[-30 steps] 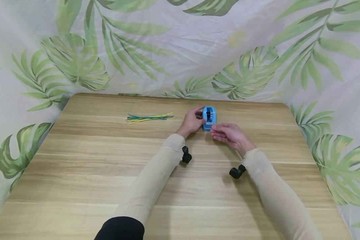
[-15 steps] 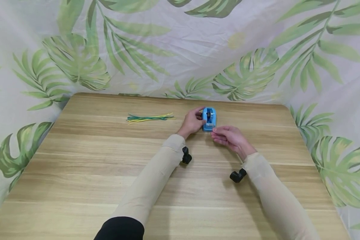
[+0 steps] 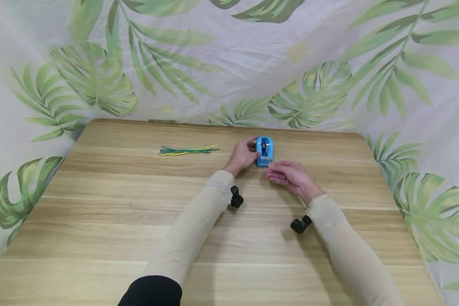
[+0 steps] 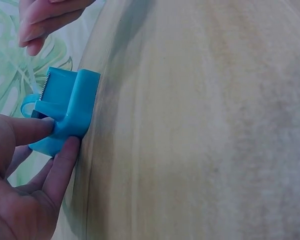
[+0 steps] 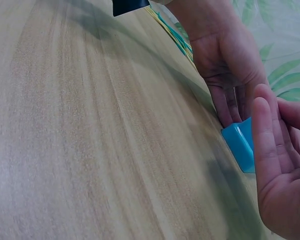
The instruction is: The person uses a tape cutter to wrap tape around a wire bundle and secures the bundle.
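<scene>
A small blue tape dispenser (image 3: 265, 164) stands on the wooden table near its far edge. My left hand (image 3: 242, 156) grips it from the left side, thumb on top and fingers along its wall. The toothed cutter (image 4: 44, 86) shows in the left wrist view. From there a thin clear strip of tape (image 4: 31, 72) runs up to my right hand (image 3: 291, 175). That hand pinches the strip's end between thumb and index finger, just in front of the dispenser's near right corner. Its other fingers are fairly straight. In the right wrist view the hand hides part of the dispenser.
A loose bundle of green and yellow twist-tie-like strips (image 3: 189, 150) lies left of the dispenser on the wooden table (image 3: 118, 221). Behind the table's far edge hangs a leaf-patterned cloth (image 3: 252, 76). A black camera mount sits at each wrist.
The right hand's fingertips have drawn back very slightly from the dispenser toward me. The left hand and the dispenser hold their place; the head view shifts a little.
</scene>
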`<state>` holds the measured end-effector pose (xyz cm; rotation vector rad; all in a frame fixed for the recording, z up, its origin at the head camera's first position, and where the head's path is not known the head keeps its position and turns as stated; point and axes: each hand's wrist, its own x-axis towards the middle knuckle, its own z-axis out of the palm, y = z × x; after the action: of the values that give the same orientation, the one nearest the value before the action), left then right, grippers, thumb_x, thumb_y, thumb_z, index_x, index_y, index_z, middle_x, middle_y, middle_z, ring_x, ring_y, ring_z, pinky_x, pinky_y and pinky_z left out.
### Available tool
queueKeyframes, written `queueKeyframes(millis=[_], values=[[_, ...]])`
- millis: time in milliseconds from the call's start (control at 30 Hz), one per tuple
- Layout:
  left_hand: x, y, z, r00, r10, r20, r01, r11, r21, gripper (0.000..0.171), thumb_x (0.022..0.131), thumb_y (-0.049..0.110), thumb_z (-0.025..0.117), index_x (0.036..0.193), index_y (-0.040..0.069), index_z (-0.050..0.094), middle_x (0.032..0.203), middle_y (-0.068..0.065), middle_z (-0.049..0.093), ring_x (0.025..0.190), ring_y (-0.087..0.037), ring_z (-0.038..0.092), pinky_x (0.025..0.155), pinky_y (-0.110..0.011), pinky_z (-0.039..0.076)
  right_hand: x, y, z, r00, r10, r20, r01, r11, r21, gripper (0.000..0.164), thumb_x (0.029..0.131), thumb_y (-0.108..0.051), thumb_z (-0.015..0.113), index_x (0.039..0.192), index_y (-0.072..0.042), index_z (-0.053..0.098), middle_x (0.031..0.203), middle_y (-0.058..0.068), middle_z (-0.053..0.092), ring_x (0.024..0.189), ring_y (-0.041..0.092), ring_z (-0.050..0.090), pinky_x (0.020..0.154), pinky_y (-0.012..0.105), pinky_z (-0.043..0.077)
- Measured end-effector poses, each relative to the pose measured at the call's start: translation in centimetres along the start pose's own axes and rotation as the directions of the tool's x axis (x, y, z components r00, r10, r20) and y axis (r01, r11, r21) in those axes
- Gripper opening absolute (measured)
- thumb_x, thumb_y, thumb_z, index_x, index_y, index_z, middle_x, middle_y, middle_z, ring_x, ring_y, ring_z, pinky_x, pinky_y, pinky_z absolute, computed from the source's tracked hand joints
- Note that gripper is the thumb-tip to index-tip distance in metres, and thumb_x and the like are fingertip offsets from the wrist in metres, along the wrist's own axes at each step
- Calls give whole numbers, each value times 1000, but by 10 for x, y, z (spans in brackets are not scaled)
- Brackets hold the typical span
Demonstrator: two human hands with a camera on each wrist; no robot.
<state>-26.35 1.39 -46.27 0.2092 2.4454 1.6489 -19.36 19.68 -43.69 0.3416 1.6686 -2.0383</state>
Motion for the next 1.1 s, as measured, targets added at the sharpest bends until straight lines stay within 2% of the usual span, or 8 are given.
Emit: queueKeyframes(millis=[267, 500, 733, 1100], values=[[1, -2, 1, 1000, 3, -22, -3, 1000, 15, 61, 91, -4, 69, 148, 8, 50, 126, -19, 60, 110, -27, 61, 87, -32, 55, 2, 2, 3, 1000, -9, -1, 9, 1000, 12, 37, 101, -5, 61, 132, 13, 52, 105, 17, 73, 93, 21, 73, 83, 32, 58], [3, -3, 1, 1000, 3, -29, -3, 1000, 4, 62, 91, -4, 69, 148, 8, 50, 126, -18, 61, 108, -26, 61, 88, -31, 54, 1, 3, 1, 1000, -5, 1, 5, 999, 36, 25, 100, -4, 62, 121, 9, 61, 101, 16, 74, 92, 22, 73, 82, 32, 59], [4, 0, 0, 999, 7, -49, -7, 1000, -2, 61, 90, -5, 69, 147, 7, 51, 127, -19, 60, 110, -27, 61, 90, -31, 53, 0, 1, 3, 1000, -4, -1, 4, 1000, 27, 36, 100, -5, 63, 130, 13, 54, 105, 18, 73, 93, 23, 73, 85, 33, 58], [7, 0, 5, 998, -5, -59, 5, 1000, 1, 60, 90, -4, 70, 146, 9, 53, 128, -19, 60, 110, -26, 62, 88, -31, 55, -3, 1, 1, 1000, -8, 5, 8, 999, 41, 27, 100, -3, 60, 124, 10, 59, 107, 20, 72, 96, 24, 73, 85, 33, 58]])
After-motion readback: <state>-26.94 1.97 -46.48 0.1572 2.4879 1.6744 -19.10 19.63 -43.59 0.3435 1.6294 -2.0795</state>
